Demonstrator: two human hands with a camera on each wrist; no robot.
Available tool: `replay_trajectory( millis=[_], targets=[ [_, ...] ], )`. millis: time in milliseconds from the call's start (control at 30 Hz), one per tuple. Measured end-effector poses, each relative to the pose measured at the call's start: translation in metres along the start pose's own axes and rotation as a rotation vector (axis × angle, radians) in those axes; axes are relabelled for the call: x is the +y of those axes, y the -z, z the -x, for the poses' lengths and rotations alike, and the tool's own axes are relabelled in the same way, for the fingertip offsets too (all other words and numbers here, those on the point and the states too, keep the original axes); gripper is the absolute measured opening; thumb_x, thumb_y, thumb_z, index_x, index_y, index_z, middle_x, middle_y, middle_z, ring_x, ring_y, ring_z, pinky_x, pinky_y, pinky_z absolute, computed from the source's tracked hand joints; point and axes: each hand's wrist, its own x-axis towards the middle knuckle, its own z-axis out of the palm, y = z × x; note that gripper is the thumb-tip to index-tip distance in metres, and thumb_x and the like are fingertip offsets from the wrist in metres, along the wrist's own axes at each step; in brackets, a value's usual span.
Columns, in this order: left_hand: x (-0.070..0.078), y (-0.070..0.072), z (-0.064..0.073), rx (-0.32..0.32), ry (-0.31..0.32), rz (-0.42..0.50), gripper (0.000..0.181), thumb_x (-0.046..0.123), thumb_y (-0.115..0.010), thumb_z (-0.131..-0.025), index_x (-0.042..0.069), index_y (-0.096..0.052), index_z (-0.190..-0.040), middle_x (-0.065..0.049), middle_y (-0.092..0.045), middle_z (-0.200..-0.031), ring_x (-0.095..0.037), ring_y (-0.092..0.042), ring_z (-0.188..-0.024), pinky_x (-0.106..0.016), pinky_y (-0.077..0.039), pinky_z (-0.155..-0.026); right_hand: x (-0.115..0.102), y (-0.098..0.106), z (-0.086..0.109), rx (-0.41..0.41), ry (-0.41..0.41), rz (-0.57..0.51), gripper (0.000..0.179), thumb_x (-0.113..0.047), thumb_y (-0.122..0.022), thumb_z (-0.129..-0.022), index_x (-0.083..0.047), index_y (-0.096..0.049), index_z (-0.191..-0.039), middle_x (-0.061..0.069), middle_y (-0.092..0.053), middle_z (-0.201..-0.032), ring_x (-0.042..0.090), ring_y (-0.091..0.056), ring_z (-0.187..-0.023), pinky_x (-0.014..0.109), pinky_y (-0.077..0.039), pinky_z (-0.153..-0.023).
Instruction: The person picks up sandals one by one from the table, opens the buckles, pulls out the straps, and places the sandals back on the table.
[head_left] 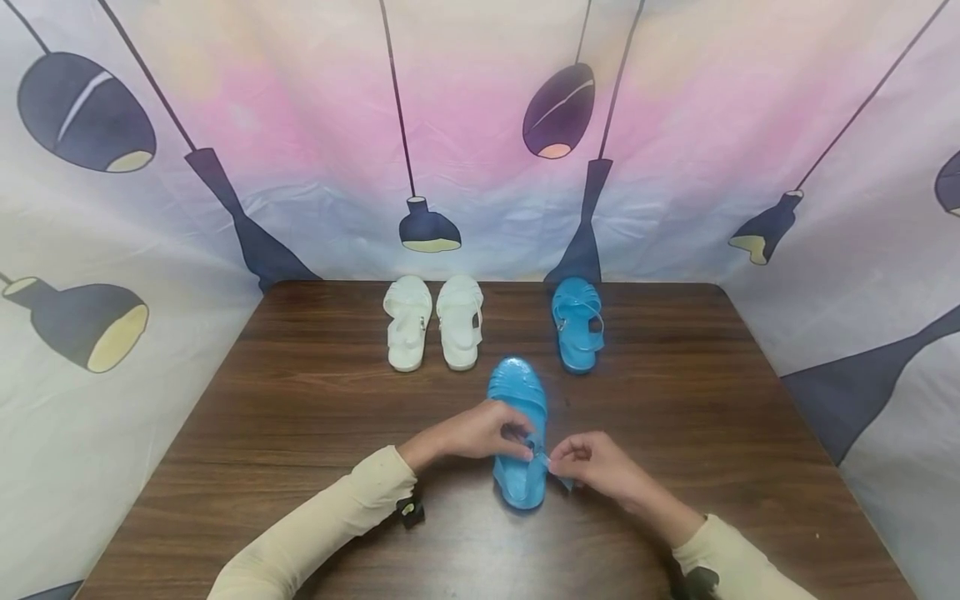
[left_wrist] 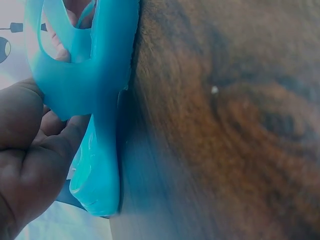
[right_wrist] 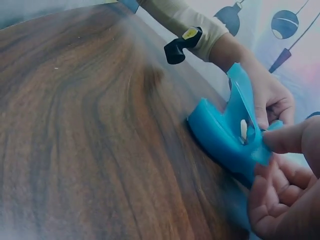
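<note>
A blue sandal lies sole down on the table, its toe pointing away from me. From its left side my left hand reaches across, thumb and fingers pinching it near the buckle. My right hand is on the other side and pinches the blue ankle strap between thumb and fingertips. The right wrist view shows both hands close together at the strap; the buckle is mostly hidden there. In the left wrist view, the sandal's side stands close beside the left thumb and fingers.
A second blue sandal stands at the table's back edge. Two white sandals stand side by side to its left. Behind the brown wooden table hangs a cloth printed with lamps.
</note>
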Motion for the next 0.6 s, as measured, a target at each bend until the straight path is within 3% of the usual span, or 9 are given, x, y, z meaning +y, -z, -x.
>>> replay_trajectory(
  millis=[267, 600],
  targets=[
    [-0.0006, -0.0001, -0.0025, -0.003, -0.013, -0.006, 0.023, 0.02, -0.078, -0.092, 0.011, -0.075, -0.113, 0.006, -0.075, -0.104, 0.002, -0.068, -0.092, -0.019, -0.056, -0.083, -0.002, -0.0052, -0.0081, 0.052, 0.034, -0.021, 0.031, -0.027, -0.077, -0.093, -0.001, -0.072, -0.108, 0.006, -0.072, -0.091, 0.021, -0.065, -0.082, 0.036, -0.057, -0.075],
    [-0.0009, -0.0003, -0.0021, -0.007, 0.007, 0.022, 0.011, 0.016, -0.079, -0.091, 0.01, -0.074, -0.1, 0.008, -0.071, -0.087, 0.0, -0.068, -0.082, -0.021, -0.058, -0.076, 0.0054, -0.0025, -0.0005, -0.029, 0.033, -0.12, 0.024, -0.014, -0.073, -0.093, 0.005, -0.067, -0.105, 0.006, -0.069, -0.086, 0.019, -0.064, -0.078, 0.032, -0.058, -0.073]
  ],
)
